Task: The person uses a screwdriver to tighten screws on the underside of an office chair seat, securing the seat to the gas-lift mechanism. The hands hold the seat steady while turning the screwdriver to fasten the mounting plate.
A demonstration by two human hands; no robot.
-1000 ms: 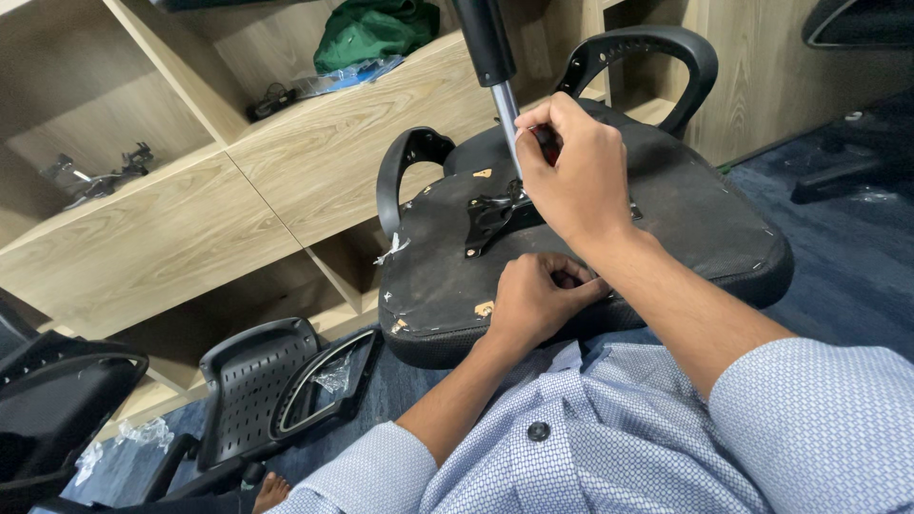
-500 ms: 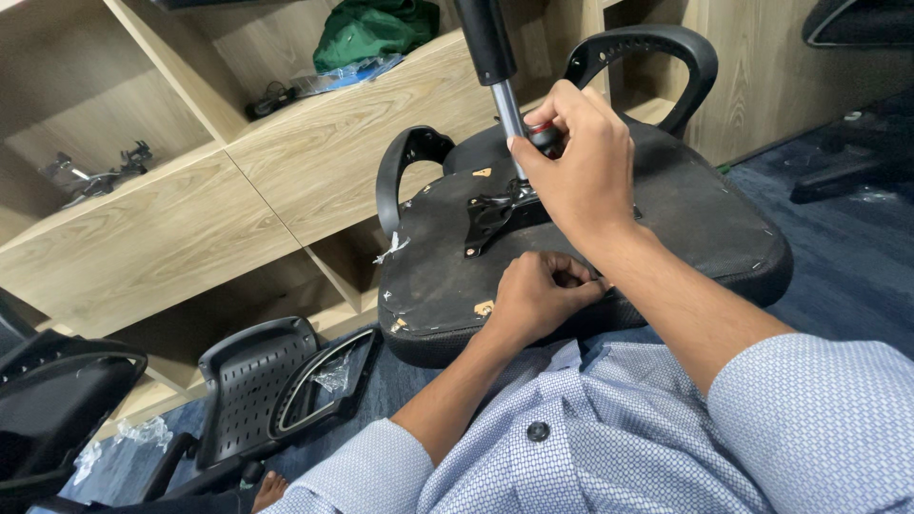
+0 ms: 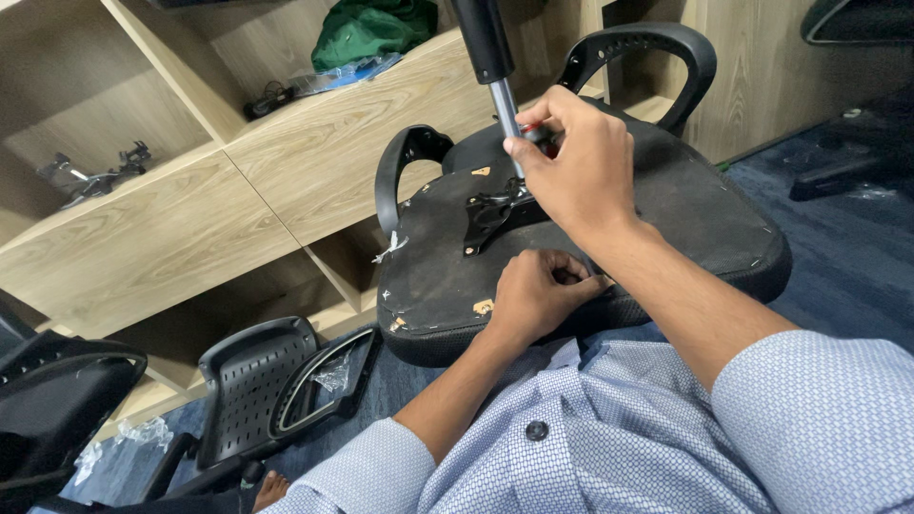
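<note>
A black office chair seat (image 3: 685, 209) lies upside down across my lap, its underside facing up. A metal mounting plate (image 3: 490, 211) is fixed at its centre, and a gas lift cylinder (image 3: 497, 71) rises from it. My right hand (image 3: 576, 167) is closed around a small red-and-black tool (image 3: 536, 130) held against the cylinder's silver shaft, just above the plate. My left hand (image 3: 538, 290) rests on the seat's underside near its front edge with the fingers curled in; nothing shows inside it. Two black armrests (image 3: 657, 43) curve up from the seat's far side.
Wooden shelving (image 3: 171, 219) stands on the left and behind, holding metal parts (image 3: 90, 176), a green bag (image 3: 367, 29) and cables. A black mesh chair back (image 3: 262, 381) lies on the blue carpet (image 3: 857, 257) at lower left, beside another black chair part (image 3: 57, 400).
My right hand has shifted slightly upward and turned a little at the cylinder. The left hand and the seat have stayed where they were.
</note>
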